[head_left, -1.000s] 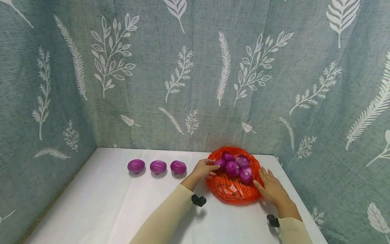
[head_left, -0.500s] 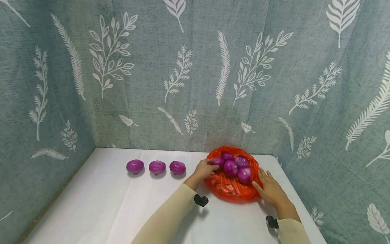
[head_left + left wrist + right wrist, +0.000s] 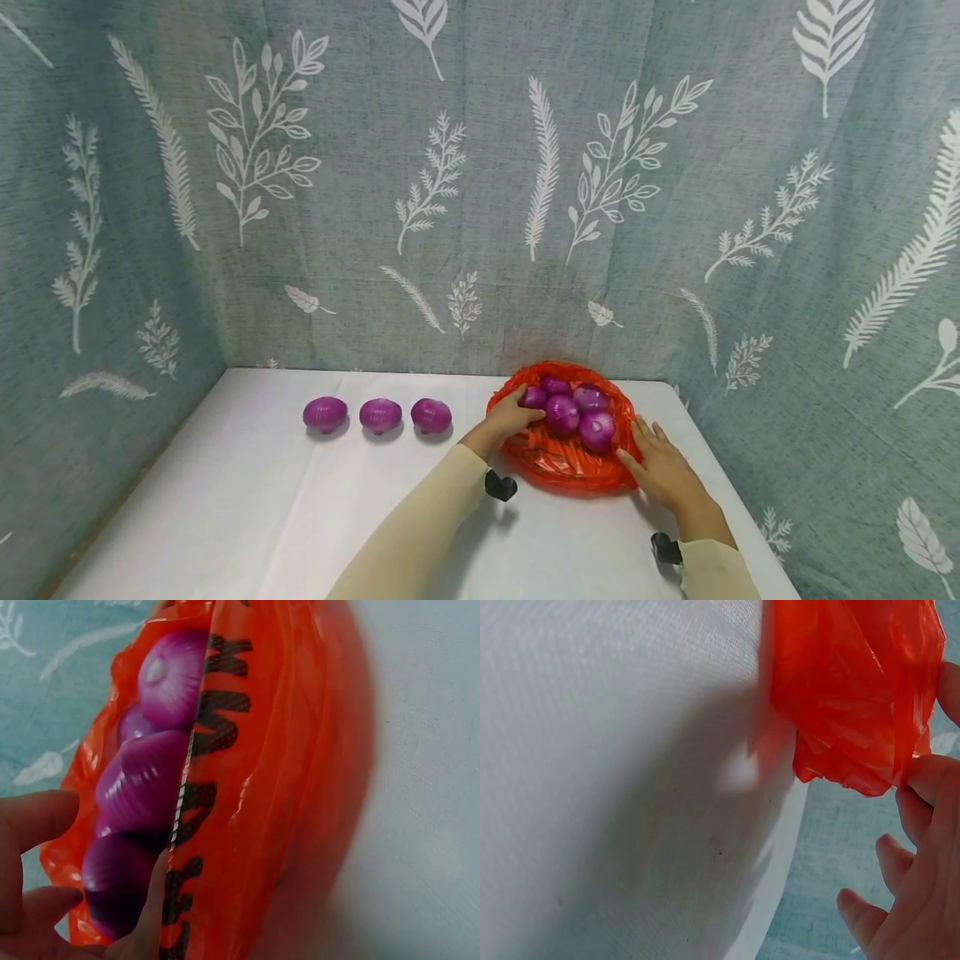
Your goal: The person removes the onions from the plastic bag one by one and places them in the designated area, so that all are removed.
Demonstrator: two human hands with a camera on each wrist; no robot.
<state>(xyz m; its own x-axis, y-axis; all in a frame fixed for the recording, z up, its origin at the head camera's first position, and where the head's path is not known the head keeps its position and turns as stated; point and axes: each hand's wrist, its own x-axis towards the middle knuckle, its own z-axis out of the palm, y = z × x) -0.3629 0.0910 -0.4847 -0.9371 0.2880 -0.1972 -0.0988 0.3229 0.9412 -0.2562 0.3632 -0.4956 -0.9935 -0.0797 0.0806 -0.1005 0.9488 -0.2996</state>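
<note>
A red plastic bag with black print lies on the table with its mouth open. Several purple onions fill it. My left hand reaches over the left rim, its fingers spread around the leftmost onion; the thumb and a fingertip are right at that onion's sides. On the bag's right side, my right hand has its fingers spread along the rim. In the right wrist view, a finger touches the crumpled red edge of the bag, while the other fingers stand apart.
Three more purple onions, a left one, a middle one and a right one, form a row on the white table. Patterned green-grey cloth hangs behind and at both sides. The right table edge runs close to my right hand.
My left hand has slid slightly up and over the bag's left rim, its fingers spreading around the leftmost onion. The right hand keeps about the same place. The whole view has shifted a little.
</note>
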